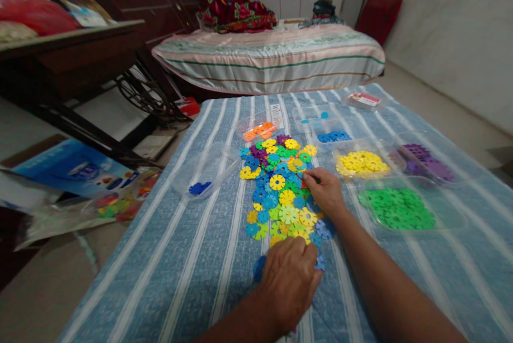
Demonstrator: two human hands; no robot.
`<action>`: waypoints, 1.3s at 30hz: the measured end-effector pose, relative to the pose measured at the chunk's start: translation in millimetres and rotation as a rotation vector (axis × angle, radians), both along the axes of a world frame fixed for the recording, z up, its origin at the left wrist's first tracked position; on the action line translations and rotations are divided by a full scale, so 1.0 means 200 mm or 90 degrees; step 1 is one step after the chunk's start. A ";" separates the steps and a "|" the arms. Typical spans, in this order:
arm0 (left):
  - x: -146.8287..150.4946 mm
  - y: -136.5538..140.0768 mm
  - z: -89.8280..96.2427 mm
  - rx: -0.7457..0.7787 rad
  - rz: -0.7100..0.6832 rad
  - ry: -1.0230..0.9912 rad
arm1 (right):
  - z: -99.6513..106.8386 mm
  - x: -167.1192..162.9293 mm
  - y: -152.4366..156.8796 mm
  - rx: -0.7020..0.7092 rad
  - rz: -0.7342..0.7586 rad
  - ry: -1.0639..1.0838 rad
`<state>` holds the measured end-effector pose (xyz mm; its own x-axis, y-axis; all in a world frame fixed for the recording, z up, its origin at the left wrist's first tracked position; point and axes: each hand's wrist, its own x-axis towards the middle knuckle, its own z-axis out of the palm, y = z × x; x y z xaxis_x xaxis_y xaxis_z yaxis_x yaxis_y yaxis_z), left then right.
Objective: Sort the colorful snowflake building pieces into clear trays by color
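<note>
A heap of flower-shaped plastic discs (287, 213) in yellow, blue, green, purple and orange lies spread on the striped cloth. My left hand (290, 279) is over the near end of the heap, back up. Its fingers curl downward, and what they hold, if anything, is hidden. Along the heap's right edge, my right hand (324, 189) has thumb and fingers pinched together among the discs. A reddish piece shows beside those fingertips, but I cannot tell whether it is gripped. Blue discs stick out on both sides of my left hand.
Clear plastic boxes hold sorted discs: green (401, 208), yellow (363, 163), purple (428, 162), blue (332, 137), orange (259, 131) and dark blue (199, 188). A lid with a red label (364, 99) lies far right. Beyond stands a bed (268, 60); a sewing-machine table (80, 44) is left.
</note>
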<state>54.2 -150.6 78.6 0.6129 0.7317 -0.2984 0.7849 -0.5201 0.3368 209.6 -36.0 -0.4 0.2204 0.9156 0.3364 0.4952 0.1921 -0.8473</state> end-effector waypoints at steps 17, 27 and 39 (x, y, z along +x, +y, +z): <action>-0.05 0.14 -0.05 -0.279 0.197 -0.248 | 0.02 -0.03 0.02 0.017 0.014 -0.010; 0.24 0.79 0.26 -0.191 0.360 -0.605 | 0.02 -0.04 0.02 0.024 0.012 0.013; 0.19 0.67 0.16 -0.005 0.101 -0.319 | 0.02 -0.03 0.03 0.010 0.006 0.033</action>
<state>91.6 -15.9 110.6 0.5635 0.8261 -0.0028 0.5960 -0.4041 0.6939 203.8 -30.4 4.4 0.2294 0.9121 0.3398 0.4489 0.2106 -0.8684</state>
